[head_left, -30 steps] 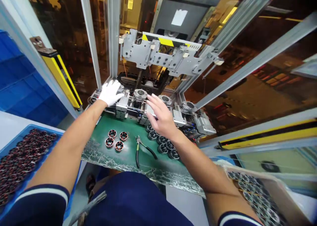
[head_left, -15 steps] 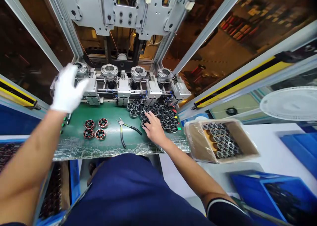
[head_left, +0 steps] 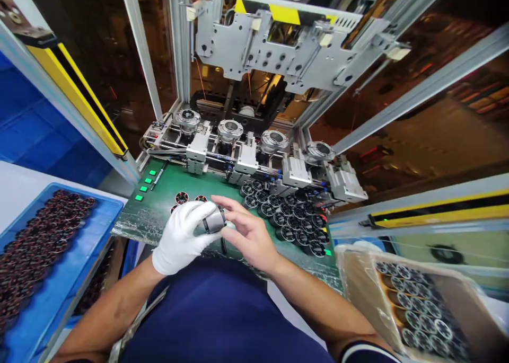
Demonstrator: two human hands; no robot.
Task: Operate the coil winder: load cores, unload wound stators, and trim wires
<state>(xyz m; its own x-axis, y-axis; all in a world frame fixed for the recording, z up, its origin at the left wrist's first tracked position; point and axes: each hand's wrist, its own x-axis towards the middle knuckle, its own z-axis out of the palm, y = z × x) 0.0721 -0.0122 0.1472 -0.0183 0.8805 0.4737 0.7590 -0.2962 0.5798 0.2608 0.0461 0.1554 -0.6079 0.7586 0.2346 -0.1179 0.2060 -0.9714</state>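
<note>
My left hand (head_left: 181, 238), in a white glove, wraps round a short grey metal cylinder (head_left: 214, 221) with dark ends, held over the front of the green bench. My bare right hand (head_left: 250, 233) grips its right end with thumb and fingers. Behind the glove, round black parts with red edges (head_left: 182, 197) lie on the bench, some partly hidden. To the right of my hands stand many black cylindrical parts with silver rims (head_left: 283, 218), packed close together. A dark handle of the cutting pliers (head_left: 224, 246) shows below my hands; the rest is covered.
A row of metal ring fixtures (head_left: 230, 131) runs along the bench's back, and the leftmost holds a dark part. Above hangs a grey machine plate (head_left: 274, 50). A blue tray (head_left: 115, 206) of red-black parts is at left; a carton (head_left: 358, 283) of silver-rimmed cylinders stands right.
My left hand has come back from the leftmost fixture to the front. My right hand has left the cylinder cluster, and both hands now hold a grey cylinder. The view has swung left.
</note>
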